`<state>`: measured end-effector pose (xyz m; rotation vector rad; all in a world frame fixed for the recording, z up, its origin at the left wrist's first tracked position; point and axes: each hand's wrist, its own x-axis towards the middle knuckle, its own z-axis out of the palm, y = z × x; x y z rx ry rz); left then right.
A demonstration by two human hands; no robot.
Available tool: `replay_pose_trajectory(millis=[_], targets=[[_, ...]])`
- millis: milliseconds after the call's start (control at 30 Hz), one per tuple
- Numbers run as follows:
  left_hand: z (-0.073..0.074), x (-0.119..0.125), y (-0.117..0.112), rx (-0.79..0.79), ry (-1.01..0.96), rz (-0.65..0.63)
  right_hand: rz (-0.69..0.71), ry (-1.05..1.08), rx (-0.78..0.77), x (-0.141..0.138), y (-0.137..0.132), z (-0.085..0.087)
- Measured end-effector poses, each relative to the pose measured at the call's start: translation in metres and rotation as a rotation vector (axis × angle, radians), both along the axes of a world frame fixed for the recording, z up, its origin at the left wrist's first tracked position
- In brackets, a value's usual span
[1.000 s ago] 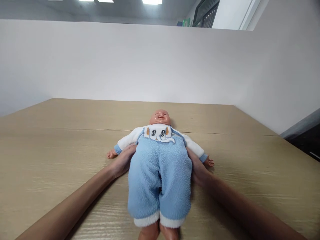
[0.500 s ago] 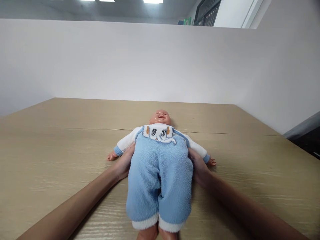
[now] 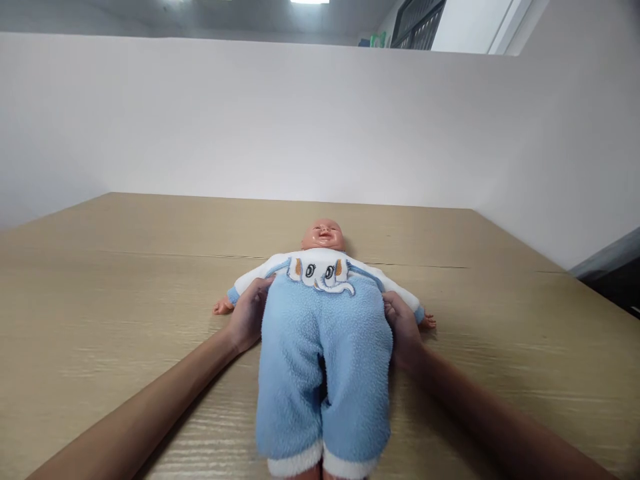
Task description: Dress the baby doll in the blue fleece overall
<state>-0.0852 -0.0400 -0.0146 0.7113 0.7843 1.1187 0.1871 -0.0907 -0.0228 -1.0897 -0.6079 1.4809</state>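
A baby doll (image 3: 323,235) lies on its back, its head away from me and its arms spread. It wears a white long-sleeved top (image 3: 400,288) and fleecy light-blue overalls (image 3: 325,347) with an elephant on the bib. At the left side of the overalls, my left hand (image 3: 250,313) is closed on the fabric near the waist, thumb on top. My right hand (image 3: 404,327) grips the opposite side in the same way. The other fingertips of both hands are hidden by the cloth. White cuffs surround the doll's lower legs, cut off by the bottom edge of the view.
A wood-grain table (image 3: 125,280) carries the doll, with a seam running across it. A white partition (image 3: 280,120) rises behind, and another wall stands at the right. A dark object (image 3: 617,273) shows beyond the table's right edge.
The overalls have shifted slightly toward me, and their cuffs cover more of the doll's legs. My thumbs and knuckles now show more clearly at both sides of the waist.
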Motion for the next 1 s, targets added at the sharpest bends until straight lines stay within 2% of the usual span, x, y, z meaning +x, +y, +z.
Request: replay_pose_trajectory(millis=[67, 167, 267, 367, 500, 633, 733, 900, 1000], targets=[[-0.001, -0.002, 0.001, 0.007, 0.038, 0.010, -0.032, 0.045, -0.054, -0.001, 0.001, 0.000], [-0.007, -0.007, 0.006, 0.036, 0.070, 0.021, -0.061, 0.023, -0.032, -0.002, 0.001, 0.001], [-0.014, -0.013, 0.012, 0.198, 0.134, 0.049, -0.046, 0.008, 0.009, -0.002, 0.000, 0.001], [-0.017, -0.017, 0.016, 0.339, 0.305, 0.045, -0.028, -0.029, 0.131, 0.001, 0.001, -0.002], [-0.014, -0.014, 0.019, 0.446, 0.470, 0.057, 0.086, -0.201, 0.314, 0.013, 0.011, -0.010], [-0.013, -0.004, 0.026, 0.492, 0.522, 0.106, 0.130, -0.396, 0.322, 0.023, 0.026, -0.013], [-0.015, 0.001, 0.032, 0.509, 0.518, 0.128, 0.167, -0.445, 0.304, 0.023, 0.029, -0.009], [-0.015, 0.002, 0.037, 0.520, 0.457, 0.056, 0.159, -0.511, 0.324, 0.023, 0.029, 0.004], [-0.016, 0.001, 0.036, 0.571, 0.492, 0.089, 0.147, -0.460, 0.291, 0.024, 0.038, 0.016]])
